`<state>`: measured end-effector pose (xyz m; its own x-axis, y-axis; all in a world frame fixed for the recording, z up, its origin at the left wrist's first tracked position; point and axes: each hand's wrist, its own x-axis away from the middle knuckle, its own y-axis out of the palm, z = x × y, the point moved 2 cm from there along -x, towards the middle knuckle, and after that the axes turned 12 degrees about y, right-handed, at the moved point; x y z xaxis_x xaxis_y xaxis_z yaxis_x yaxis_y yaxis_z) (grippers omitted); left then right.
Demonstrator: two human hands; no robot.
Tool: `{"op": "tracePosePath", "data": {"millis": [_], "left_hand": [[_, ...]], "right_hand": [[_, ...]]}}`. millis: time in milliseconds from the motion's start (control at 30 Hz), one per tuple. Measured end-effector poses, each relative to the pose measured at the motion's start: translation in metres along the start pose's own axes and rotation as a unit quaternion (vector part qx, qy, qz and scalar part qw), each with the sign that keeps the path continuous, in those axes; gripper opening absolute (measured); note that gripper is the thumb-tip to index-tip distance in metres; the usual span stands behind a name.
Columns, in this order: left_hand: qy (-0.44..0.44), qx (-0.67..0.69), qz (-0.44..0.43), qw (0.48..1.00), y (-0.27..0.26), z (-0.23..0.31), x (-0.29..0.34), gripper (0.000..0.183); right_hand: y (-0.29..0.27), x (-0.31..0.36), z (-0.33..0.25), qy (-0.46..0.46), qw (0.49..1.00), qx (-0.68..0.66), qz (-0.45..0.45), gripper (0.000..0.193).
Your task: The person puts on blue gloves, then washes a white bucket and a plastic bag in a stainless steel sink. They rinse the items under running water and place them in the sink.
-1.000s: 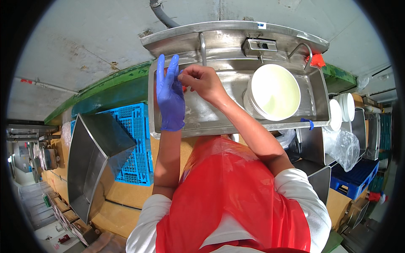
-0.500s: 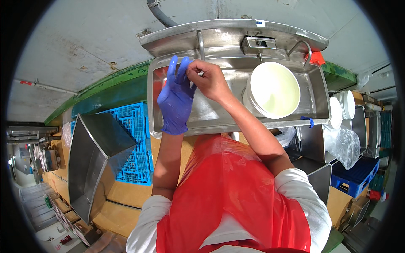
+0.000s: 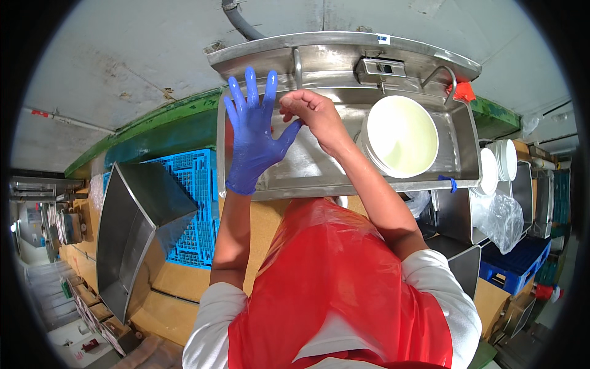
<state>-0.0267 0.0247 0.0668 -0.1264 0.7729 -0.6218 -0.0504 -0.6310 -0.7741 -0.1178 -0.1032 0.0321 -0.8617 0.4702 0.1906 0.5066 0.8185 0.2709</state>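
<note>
Your left hand (image 3: 255, 132) is spread wide inside a blue glove (image 3: 244, 169), palm and fingers above the left part of the metal sink (image 3: 326, 165). The glove covers you down to the wrist and shines as if wet; its fingers hide some of the sink's left end.

Your right hand (image 3: 319, 120) is bare, its fingers bent inward close by the gloved thumb. Whether they pinch the glove or only sit beside it, you can't tell, because the fingertips overlap one another.

The white bucket (image 3: 382, 120) stands to the right in the sink; its pale inside is so bright that you can't make out whether it holds liquid. A blue scrap (image 3: 448, 182) hangs at the front rim (its kind is unclear). The orange-red cloth (image 3: 465, 92) is partly behind the curved pipe (image 3: 439, 72).

Your red apron (image 3: 332, 264) is cut off by the lower edge, and it hides part of the floor (image 3: 178, 307). At far left, the racks and boxes blur into the dark fisheye border.
</note>
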Motion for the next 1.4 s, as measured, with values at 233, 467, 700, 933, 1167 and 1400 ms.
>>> {"op": "tracePosePath", "data": {"millis": [233,467,700,933,1167,1400], "left_hand": [[0.002,-0.039,-0.044,0.998,0.013,0.006,0.008,0.098],[-0.006,-0.091,-0.060,0.994,0.016,0.010,0.009,0.095],[-0.055,-0.037,0.013,0.998,0.019,0.007,0.005,0.085],[-0.103,0.216,0.170,0.956,0.027,-0.007,0.011,0.050],[-0.072,0.180,0.122,0.974,0.040,-0.005,0.015,0.034],[-0.077,0.193,0.100,0.973,0.043,0.000,0.010,0.035]], "right_hand": [[-0.006,-0.002,-0.010,-0.023,0.999,0.023,0.008,0.014],[-0.006,-0.010,0.000,-0.045,0.997,0.067,0.013,0.010],[0.001,-0.005,-0.012,-0.076,0.989,0.116,0.041,0.010],[-0.008,0.011,0.006,-0.001,1.000,0.008,-0.018,0.018],[-0.001,0.016,0.016,-0.003,0.999,-0.025,-0.047,0.016],[-0.001,0.020,0.024,0.017,0.998,-0.064,-0.019,0.017]]}}
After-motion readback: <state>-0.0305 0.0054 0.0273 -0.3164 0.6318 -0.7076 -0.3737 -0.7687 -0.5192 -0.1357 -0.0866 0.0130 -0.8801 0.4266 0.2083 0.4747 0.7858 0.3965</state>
